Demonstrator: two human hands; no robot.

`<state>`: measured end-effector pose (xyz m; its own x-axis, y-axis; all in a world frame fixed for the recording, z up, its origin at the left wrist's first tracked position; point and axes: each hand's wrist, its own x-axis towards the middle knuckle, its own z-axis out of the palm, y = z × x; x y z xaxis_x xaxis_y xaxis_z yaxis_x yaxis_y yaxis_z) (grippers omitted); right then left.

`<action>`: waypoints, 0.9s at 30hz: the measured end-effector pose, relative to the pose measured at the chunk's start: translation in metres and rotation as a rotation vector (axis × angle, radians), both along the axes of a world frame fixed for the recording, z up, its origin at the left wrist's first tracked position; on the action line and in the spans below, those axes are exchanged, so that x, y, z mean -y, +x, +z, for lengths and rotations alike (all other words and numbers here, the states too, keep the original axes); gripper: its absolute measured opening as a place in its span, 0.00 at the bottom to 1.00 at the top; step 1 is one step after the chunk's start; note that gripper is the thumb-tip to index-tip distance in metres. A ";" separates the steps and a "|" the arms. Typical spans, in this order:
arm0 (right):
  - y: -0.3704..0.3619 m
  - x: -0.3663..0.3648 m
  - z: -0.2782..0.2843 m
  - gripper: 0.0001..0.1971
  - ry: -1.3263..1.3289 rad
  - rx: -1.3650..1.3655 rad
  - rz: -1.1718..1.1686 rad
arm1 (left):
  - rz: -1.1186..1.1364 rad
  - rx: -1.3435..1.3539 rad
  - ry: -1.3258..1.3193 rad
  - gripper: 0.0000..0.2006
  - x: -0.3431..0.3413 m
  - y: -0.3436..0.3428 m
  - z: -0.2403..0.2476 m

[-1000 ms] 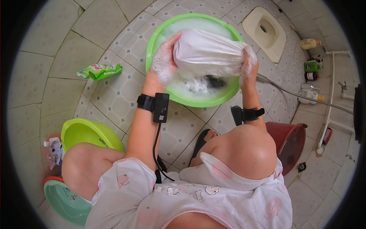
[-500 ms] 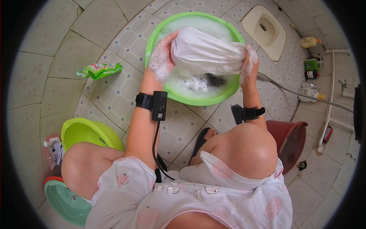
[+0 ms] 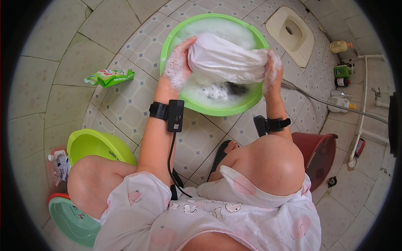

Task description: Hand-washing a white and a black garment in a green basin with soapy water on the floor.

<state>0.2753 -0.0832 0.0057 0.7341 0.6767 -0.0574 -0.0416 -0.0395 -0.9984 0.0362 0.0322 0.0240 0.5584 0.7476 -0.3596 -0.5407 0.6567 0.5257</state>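
Observation:
Stretched between my two hands is a wet white cloth (image 3: 228,58), gathered in folds, above a green basin (image 3: 217,112) of sudsy water. My left hand (image 3: 178,62), covered in foam, is closed on its left end with the thumb along the edge. The right end is bunched in my right hand (image 3: 273,69), also foamy. Below the cloth, a dark item (image 3: 236,88) shows through the suds; its kind cannot be made out. What sort of garment or fabric the white cloth is does not show.
A green detergent packet (image 3: 109,78) lies left of the basin. A squat toilet (image 3: 274,25) and a metal shower hose (image 3: 318,98) are on the right. Near my knees stand a yellow-green basin (image 3: 98,140), a teal basin (image 3: 69,224) and a dark red bucket (image 3: 322,161). Several bottles (image 3: 341,71) line the right wall.
The cloth's upper edge has dropped slightly and its folds have shifted. My right hand has moved a little toward the left; both hands keep their hold.

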 end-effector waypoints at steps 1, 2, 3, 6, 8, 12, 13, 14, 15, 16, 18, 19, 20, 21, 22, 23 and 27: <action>-0.002 0.000 0.002 0.14 -0.010 0.002 0.004 | -0.002 0.003 -0.001 0.16 -0.001 0.000 -0.001; -0.003 0.000 0.002 0.14 -0.027 0.017 0.014 | -0.005 0.007 -0.001 0.16 -0.002 0.000 -0.003; -0.003 0.000 0.003 0.14 -0.044 0.033 0.024 | -0.008 0.011 -0.002 0.16 -0.003 0.000 -0.005; -0.003 0.001 0.000 0.15 -0.064 0.107 0.076 | -0.033 0.006 -0.002 0.15 -0.004 0.000 -0.008; -0.004 -0.001 -0.001 0.16 -0.104 0.149 0.103 | -0.037 0.010 -0.001 0.15 -0.004 0.000 -0.010; -0.005 -0.004 -0.014 0.21 -0.191 0.270 0.183 | -0.042 0.016 -0.004 0.15 -0.003 0.002 -0.013; -0.003 -0.003 -0.020 0.22 -0.196 0.318 0.217 | -0.045 0.022 0.002 0.15 -0.002 0.003 -0.013; -0.008 -0.003 -0.013 0.23 -0.266 0.361 0.270 | -0.040 0.023 0.006 0.15 -0.003 0.001 -0.016; -0.017 0.000 0.001 0.25 -0.334 0.404 0.321 | -0.037 0.024 0.013 0.15 -0.003 0.000 -0.017; -0.023 0.001 0.009 0.26 -0.403 0.448 0.371 | -0.036 0.031 0.008 0.15 -0.004 -0.002 -0.019; -0.023 0.003 0.005 0.31 -0.442 0.600 0.439 | -0.044 0.053 -0.001 0.15 -0.003 0.000 -0.018; -0.022 0.005 0.004 0.33 -0.461 0.677 0.473 | -0.046 0.046 -0.003 0.15 -0.003 0.000 -0.018; -0.022 0.006 0.004 0.35 -0.472 0.723 0.526 | -0.046 0.037 -0.004 0.15 -0.002 0.000 -0.016; -0.023 0.009 0.005 0.36 -0.483 0.769 0.578 | -0.046 0.028 -0.005 0.15 -0.002 0.000 -0.014; -0.023 0.011 0.005 0.37 -0.493 0.815 0.631 | -0.057 0.037 -0.011 0.15 -0.001 0.000 -0.013; -0.024 0.013 0.005 0.38 -0.519 0.845 0.646 | -0.068 0.046 -0.017 0.15 -0.001 0.000 -0.013; -0.029 0.016 0.007 0.36 -0.609 0.916 0.684 | -0.085 0.052 -0.011 0.16 -0.003 0.000 -0.017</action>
<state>0.2461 -0.0990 0.0132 0.1871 0.9707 -0.1507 0.8523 -0.2367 -0.4665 0.0359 0.0353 0.0067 0.6381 0.6926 -0.3362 -0.5092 0.7072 0.4905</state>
